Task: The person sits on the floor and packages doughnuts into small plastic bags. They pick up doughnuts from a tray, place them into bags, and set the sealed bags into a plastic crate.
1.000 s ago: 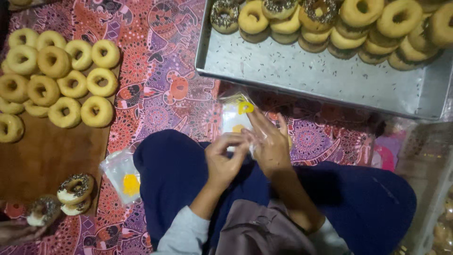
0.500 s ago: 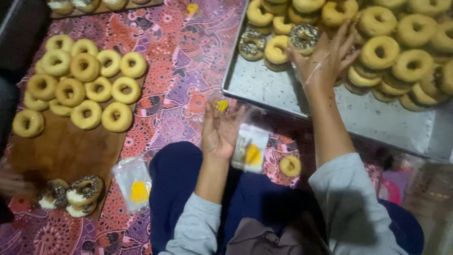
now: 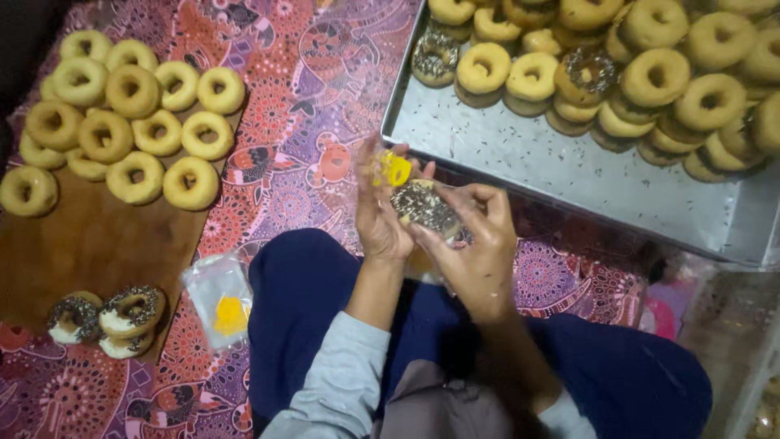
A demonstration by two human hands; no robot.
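Back from the metal tray [image 3: 569, 175], the right hand [image 3: 475, 244] now pinches a sprinkled doughnut [image 3: 424, 207] against the left hand [image 3: 382, 215], whose fingers grip a clear bag [image 3: 394, 169].

my hands [image 3: 431, 228] meet over my lap, sprinkled donut [image 3: 424, 207] between them | right: metal tray [image 3: 569, 175] wall close, bare floor strip in front of stacked donuts [image 3: 650, 73] | left: open patterned cloth [image 3: 284, 97], then board [image 3: 89, 244] with plain rings [image 3: 122, 122] | plastic bag [image 3: 218, 299] beside my left knee
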